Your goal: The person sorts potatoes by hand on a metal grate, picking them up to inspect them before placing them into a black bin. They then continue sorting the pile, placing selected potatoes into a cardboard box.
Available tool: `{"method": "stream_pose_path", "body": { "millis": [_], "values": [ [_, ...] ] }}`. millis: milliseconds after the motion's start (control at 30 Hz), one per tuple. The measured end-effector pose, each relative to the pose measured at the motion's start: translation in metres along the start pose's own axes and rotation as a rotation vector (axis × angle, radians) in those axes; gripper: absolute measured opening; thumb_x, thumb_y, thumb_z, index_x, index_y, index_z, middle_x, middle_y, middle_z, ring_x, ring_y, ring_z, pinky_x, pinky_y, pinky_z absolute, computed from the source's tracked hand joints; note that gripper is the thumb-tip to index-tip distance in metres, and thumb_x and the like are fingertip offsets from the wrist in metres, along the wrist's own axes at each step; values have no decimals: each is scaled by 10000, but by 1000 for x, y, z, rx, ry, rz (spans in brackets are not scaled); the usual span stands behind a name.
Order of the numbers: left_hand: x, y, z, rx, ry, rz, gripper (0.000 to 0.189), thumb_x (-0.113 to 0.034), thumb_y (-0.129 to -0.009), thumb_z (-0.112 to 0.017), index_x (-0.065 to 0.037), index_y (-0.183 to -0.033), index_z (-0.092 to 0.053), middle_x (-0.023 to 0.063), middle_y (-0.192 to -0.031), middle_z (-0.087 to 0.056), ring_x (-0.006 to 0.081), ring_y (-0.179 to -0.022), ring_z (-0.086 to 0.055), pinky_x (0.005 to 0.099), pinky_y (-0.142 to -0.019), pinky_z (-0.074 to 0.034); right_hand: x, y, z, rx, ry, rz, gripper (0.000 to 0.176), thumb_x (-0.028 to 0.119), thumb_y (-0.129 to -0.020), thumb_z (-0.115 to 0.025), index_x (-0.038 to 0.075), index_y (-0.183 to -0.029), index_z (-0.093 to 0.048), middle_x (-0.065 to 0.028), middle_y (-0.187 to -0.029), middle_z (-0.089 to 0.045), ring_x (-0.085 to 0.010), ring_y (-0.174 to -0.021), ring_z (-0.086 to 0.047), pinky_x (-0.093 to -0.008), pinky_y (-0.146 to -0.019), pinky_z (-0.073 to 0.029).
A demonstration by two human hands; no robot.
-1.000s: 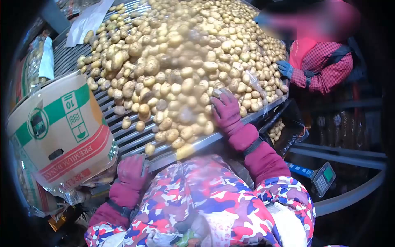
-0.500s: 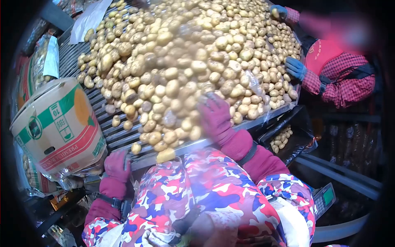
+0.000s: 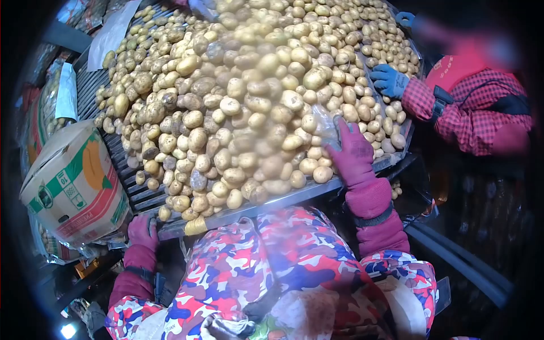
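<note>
A large heap of potatoes (image 3: 198, 119) covers a slatted sorting table (image 3: 136, 195). My right hand (image 3: 354, 150), in a maroon glove, lies at the near right of the heap, thumb and fingers apart. Its fingertips touch the potatoes beside a piece of clear plastic (image 3: 324, 122); nothing is held in it. At the table's near left corner, my left hand (image 3: 143, 232), in the same kind of glove, has its fingers curled over the table edge. Yellow tape (image 3: 195, 226) wraps the front rim between the two hands.
A banana carton (image 3: 79, 187) stands left of the table, close to my left hand. Across on the right, a co-worker's blue-gloved hand (image 3: 390, 81) rests on the potatoes. Another person's hand (image 3: 201, 8) shows at the far edge. Filled bags (image 3: 51, 124) stand at left.
My right hand has moved right along the front of the heap, toward the clear plastic. My left hand stays at the corner. The co-worker's near hand has reached further over the potatoes.
</note>
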State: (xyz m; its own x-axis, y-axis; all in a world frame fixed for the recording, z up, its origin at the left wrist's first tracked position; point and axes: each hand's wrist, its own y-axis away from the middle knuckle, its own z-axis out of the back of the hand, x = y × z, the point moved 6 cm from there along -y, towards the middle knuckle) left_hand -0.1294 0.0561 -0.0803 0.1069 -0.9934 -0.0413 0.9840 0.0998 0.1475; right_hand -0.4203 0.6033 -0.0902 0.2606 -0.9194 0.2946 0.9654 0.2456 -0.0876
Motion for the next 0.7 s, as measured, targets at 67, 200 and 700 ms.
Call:
{"method": "stream_pose_path", "body": {
  "millis": [67,200,700],
  "values": [
    [-3,1,2,-41,-7,-6,310,-166,-823,-664,-46,-1107,-691,176,-1035,-667,402,-978,-620,501,-850,-481,-22,-3,-9,35,-253,-69,404,207,-919,-732,50,-1285,-664,-133,-1192,-678,-270,-966,-681,-385,-852,-560],
    [2,2,2,-32,33,19,335,-184,-818,-681,-37,-1119,-690,183,-1056,-669,399,-1009,-624,496,-872,-486,-40,-28,14,-229,-994,-296,225,88,-986,-640,-10,-1173,-719,-47,-1031,-733,-111,-933,-647,-270,-849,-533],
    [-6,9,13,-264,69,-2,369,-237,-797,-724,-83,-1131,-699,100,-1023,-668,327,-967,-632,482,-819,-486,279,-77,88,-440,-1460,345,196,163,-989,-729,32,-1134,-736,-59,-989,-740,-106,-780,-678,-243,-646,-562]
  ]
}}
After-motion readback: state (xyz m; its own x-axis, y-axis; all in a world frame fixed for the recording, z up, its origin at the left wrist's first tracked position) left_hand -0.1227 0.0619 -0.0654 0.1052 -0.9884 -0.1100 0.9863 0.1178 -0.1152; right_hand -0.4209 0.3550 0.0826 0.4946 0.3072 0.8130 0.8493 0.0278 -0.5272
